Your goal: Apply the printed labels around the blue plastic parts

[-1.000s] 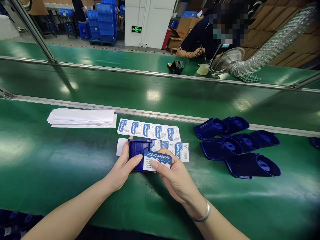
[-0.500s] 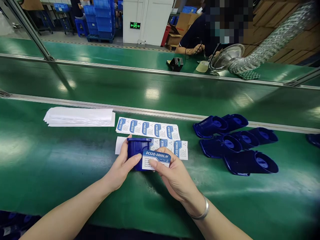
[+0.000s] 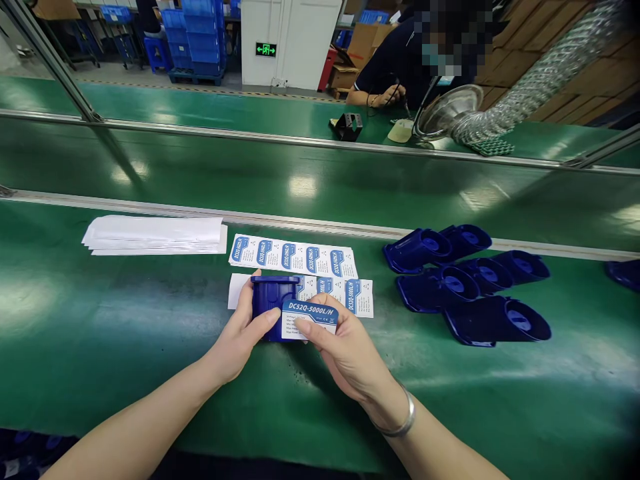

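My left hand point(image 3: 239, 337) grips a dark blue plastic housing point(image 3: 269, 297) by its left side, thumb on the front. Between the thumb and fingers of my right hand point(image 3: 343, 340) is a blue and white label point(image 3: 310, 317) reading DC52Q-5000L/H, which overlaps the right part of the housing; whether it touches the surface I cannot tell. Just behind the hands lies a partly used label strip point(image 3: 359, 297), and beyond it a fuller stack of label strips point(image 3: 295, 256). Several blue housings point(image 3: 495, 320) lie on the green table to the right.
White backing sheets point(image 3: 155, 235) are piled at the left. A metal rail point(image 3: 310, 225) runs along the table's back edge. Across the bench, a person point(image 3: 387, 63) sits near a silver duct point(image 3: 545, 80) and a black block point(image 3: 349, 127). More blue parts point(image 3: 30, 447) show at bottom left.
The whole view has shifted slightly, so the scene sits a little further left. Both hands keep their hold on the housing and the label, with hardly any movement between them.
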The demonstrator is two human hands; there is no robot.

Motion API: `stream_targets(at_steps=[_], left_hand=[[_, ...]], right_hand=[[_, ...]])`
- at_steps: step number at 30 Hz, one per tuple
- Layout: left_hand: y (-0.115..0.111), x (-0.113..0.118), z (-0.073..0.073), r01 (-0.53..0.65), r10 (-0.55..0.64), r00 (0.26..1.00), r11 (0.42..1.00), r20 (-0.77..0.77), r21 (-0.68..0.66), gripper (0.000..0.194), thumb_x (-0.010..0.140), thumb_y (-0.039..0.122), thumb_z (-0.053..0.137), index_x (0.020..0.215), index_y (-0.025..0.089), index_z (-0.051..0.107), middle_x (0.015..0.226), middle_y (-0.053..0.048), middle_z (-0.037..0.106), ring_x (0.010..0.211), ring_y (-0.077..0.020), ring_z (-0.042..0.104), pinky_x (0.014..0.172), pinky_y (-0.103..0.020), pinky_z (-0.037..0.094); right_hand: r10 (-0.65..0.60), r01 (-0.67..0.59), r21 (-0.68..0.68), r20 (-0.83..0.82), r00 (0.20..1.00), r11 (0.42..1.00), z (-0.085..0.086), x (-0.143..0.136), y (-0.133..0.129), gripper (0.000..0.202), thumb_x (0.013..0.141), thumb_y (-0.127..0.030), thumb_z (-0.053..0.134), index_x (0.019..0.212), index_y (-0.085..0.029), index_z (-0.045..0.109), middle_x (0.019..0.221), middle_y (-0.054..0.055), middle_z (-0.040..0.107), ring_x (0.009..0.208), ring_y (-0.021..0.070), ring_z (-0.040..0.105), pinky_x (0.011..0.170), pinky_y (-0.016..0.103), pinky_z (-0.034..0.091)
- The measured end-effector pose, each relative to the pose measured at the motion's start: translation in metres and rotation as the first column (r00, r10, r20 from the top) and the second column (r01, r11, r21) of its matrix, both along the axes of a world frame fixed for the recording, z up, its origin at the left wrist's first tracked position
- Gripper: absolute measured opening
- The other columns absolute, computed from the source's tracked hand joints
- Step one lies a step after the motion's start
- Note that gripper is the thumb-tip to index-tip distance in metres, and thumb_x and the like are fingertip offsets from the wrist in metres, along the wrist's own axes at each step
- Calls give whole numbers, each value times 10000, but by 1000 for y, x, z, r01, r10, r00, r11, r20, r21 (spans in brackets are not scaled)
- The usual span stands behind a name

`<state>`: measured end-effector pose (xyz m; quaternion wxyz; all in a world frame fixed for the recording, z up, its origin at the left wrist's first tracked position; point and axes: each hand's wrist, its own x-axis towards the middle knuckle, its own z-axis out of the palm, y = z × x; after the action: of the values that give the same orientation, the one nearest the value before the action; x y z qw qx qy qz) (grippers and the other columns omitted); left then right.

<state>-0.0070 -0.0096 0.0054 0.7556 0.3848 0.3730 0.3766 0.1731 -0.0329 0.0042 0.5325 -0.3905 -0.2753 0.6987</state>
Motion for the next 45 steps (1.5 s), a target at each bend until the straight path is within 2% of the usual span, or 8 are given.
stream_targets(at_steps=[5, 12, 17, 31, 38, 45], left_hand=[[0, 0, 0, -4, 4, 1000, 1000, 3, 14, 831, 941, 408, 653, 1601, 359, 151, 1603, -59, 395, 1431, -333, 413, 1173, -456, 369], [2, 1, -2, 26, -23, 999, 997, -46, 67, 1008, 847, 317, 782, 1597, 361, 111, 1555, -76, 442, 1392, -325, 456, 1144, -459, 406], [2, 1, 1, 32, -28, 998, 996, -47, 89, 1007, 866, 317, 763, 1600, 367, 75, 1570, -81, 419, 1408, -322, 439, 1157, -464, 390], [0, 1, -2, -12, 19, 996, 997, -88, 81, 1016, 842, 333, 781, 1602, 380, 107, 1571, -72, 429, 1424, -336, 419, 1175, -476, 368], [-2, 5, 5, -35, 41, 995, 997, -90, 66, 1047, 829, 361, 788, 1605, 362, 86, 1552, -86, 442, 1413, -334, 427, 1162, -479, 384], [-2, 6, 6, -51, 58, 993, 996, -102, 71, 1051, 816, 378, 796, 1604, 377, 100, 1546, -96, 446, 1381, -360, 461, 1150, -525, 388]], right_hand=[[3, -3, -7, 8, 1000, 1000, 0, 0, -1, 351, 744, -305, 938, 872, -208, 625, 848, -10, 664, 791, 156, 600, 762, 263, 517], [19, -19, -3, -22, 1000, 1000, -1, 1, 0, 355, 769, -284, 927, 917, -207, 614, 830, -18, 656, 787, 135, 592, 765, 239, 495], [9, -9, -7, -15, 1000, 1000, 1, -1, 1, 373, 749, -295, 937, 908, -207, 610, 830, -22, 652, 770, 139, 586, 766, 251, 494], [11, -11, 0, -11, 1000, 1000, 3, -1, 1, 349, 739, -336, 934, 899, -209, 650, 890, -5, 669, 838, 170, 607, 821, 281, 504], [26, -25, 19, -41, 999, 1000, 1, -1, 0, 295, 786, -308, 907, 929, -215, 666, 898, -11, 677, 845, 155, 612, 832, 264, 502], [27, -27, 10, -37, 999, 1000, 2, 0, 0, 328, 768, -339, 917, 947, -216, 672, 910, 5, 687, 871, 182, 633, 858, 304, 517]])
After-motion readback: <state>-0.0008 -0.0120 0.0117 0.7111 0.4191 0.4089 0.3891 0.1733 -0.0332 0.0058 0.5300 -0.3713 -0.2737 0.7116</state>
